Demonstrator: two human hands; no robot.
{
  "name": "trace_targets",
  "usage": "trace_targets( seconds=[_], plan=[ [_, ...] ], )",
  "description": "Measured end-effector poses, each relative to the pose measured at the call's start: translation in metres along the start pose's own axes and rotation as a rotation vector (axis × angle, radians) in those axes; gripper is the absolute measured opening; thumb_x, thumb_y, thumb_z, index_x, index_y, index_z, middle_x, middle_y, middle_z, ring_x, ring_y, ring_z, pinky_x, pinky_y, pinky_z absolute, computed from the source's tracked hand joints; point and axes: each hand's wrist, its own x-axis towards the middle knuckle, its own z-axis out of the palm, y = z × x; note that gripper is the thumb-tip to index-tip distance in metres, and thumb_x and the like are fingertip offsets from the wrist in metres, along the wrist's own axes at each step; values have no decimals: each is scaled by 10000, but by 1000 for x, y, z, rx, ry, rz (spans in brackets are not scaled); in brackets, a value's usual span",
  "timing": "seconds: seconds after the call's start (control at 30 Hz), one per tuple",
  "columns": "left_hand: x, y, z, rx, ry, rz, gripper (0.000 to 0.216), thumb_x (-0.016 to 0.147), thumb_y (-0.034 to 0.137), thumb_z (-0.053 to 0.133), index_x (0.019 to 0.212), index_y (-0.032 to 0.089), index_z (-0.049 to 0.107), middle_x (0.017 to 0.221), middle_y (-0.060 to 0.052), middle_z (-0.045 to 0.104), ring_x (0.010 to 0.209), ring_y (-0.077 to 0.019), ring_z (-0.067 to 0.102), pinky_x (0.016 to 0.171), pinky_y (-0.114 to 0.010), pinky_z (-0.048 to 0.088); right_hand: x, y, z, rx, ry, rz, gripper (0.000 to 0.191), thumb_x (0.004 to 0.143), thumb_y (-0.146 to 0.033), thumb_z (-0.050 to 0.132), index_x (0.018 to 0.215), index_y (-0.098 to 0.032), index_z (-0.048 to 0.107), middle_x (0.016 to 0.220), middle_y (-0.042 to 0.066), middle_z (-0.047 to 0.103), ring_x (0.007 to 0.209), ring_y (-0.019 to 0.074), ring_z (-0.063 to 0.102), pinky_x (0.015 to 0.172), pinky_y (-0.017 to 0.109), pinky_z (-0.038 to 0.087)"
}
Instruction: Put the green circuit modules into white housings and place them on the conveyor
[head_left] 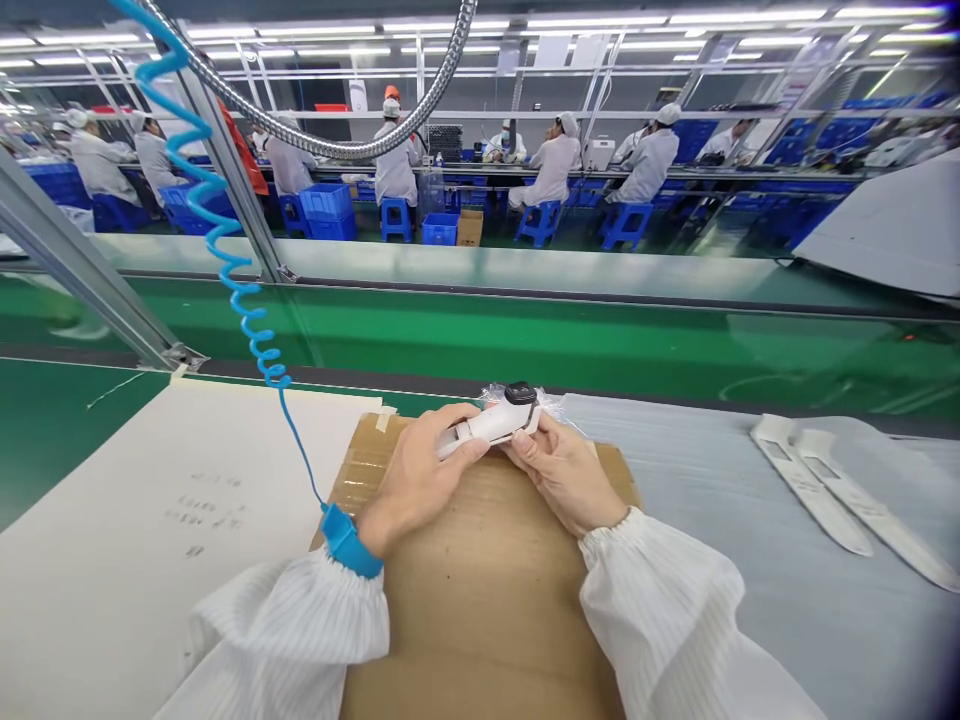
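Both hands hold a white plastic housing [491,425] with a black round part [520,392] at its upper right end. My left hand [424,470] grips the housing's left end, thumb along the near side. At the right end, my right hand [562,465] has its thumb and fingers closed on it. The housing is tilted, right end higher, above a brown cardboard sheet [480,590]. Crumpled clear plastic [553,404] shows just behind it. Around my left wrist is a blue strap [349,542] joined to a coiled blue cord [217,220].
Two long white plastic parts [814,485] lie on the pale sheet [690,560] at right. White paper with faint writing [112,520] covers the left side. Beyond the bench runs a green conveyor belt [480,335]. A metal flexible hose [337,150] hangs overhead. Several people in white work farther off.
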Motion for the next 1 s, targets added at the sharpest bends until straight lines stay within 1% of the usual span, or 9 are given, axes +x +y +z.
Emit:
trace_targets(
  seconds=[0.2, 0.43, 0.5, 0.57, 0.67, 0.77, 0.83, 0.9, 1.0],
  plan=[
    [-1, 4, 2, -92, -39, -20, 258, 929, 315, 582, 1177, 278, 640, 1186, 23, 687, 1069, -177, 628, 933, -288, 470, -1, -1, -1, -27, 18, -3, 390, 850, -384, 747, 1206, -245, 669, 1292, 64, 682, 1211, 237, 611, 1132, 444, 405],
    [-11, 15, 20, 281, -133, 24, 361, 968, 353, 510, 1317, 259, 517, 1257, -63, 652, 1075, -241, 644, 921, -363, 505, -1, -9, 17, 173, 248, 60, 457, 832, -602, 677, 1060, -208, 713, 1176, 82, 728, 1145, 234, 643, 1052, 399, 469],
    [-15, 21, 24, 458, -250, 19, 334, 974, 308, 464, 1291, 224, 531, 1175, -103, 681, 973, -271, 680, 829, -390, 533, -3, -14, 21, 345, 344, 121, 491, 865, -677, 569, 905, -208, 711, 891, 51, 755, 925, 205, 695, 950, 382, 527],
    [-18, 26, 27, 603, -359, 37, 321, 954, 226, 438, 1251, 188, 554, 1047, -125, 710, 860, -294, 696, 742, -404, 537, -6, -18, 21, 486, 368, 178, 485, 906, -640, 525, 698, -216, 639, 520, -22, 587, 580, 154, 608, 834, 372, 558],
    [-19, 29, 27, 671, -392, 56, 325, 907, 175, 479, 1208, 175, 599, 905, -128, 722, 784, -301, 698, 684, -385, 524, -11, -23, 18, 581, 366, 235, 479, 916, -546, 540, 565, -221, 520, 373, -73, 344, 396, 111, 397, 720, 355, 560],
    [-15, 21, 18, 491, -333, -15, 259, 908, 352, 587, 1142, 267, 662, 885, -65, 739, 757, -263, 698, 637, -325, 505, -12, -24, 21, 535, 317, 260, 427, 890, -586, 574, 669, -221, 592, 484, -46, 477, 529, 147, 539, 768, 374, 565],
    [-11, 14, 8, 345, -244, -36, 270, 888, 462, 628, 1102, 304, 679, 930, -20, 747, 796, -239, 698, 665, -310, 509, -11, -23, 26, 489, 184, 227, 371, 885, -589, 597, 808, -230, 648, 687, -13, 617, 774, 192, 649, 889, 397, 548],
    [-7, 9, 0, 302, -131, -20, 325, 861, 486, 670, 1125, 295, 662, 1018, -7, 742, 896, -237, 689, 761, -326, 520, -11, -20, 32, 443, 63, 179, 322, 888, -558, 623, 920, -241, 670, 894, 12, 673, 1009, 220, 646, 989, 405, 506],
    [-7, 11, -1, 314, -42, 55, 516, 800, 487, 749, 1248, 297, 578, 1207, -13, 689, 1088, -251, 635, 925, -370, 501, -12, -13, 39, 361, 53, 151, 325, 869, -533, 667, 986, -231, 687, 1037, 36, 690, 1139, 225, 607, 1044, 378, 472]
  ],
)
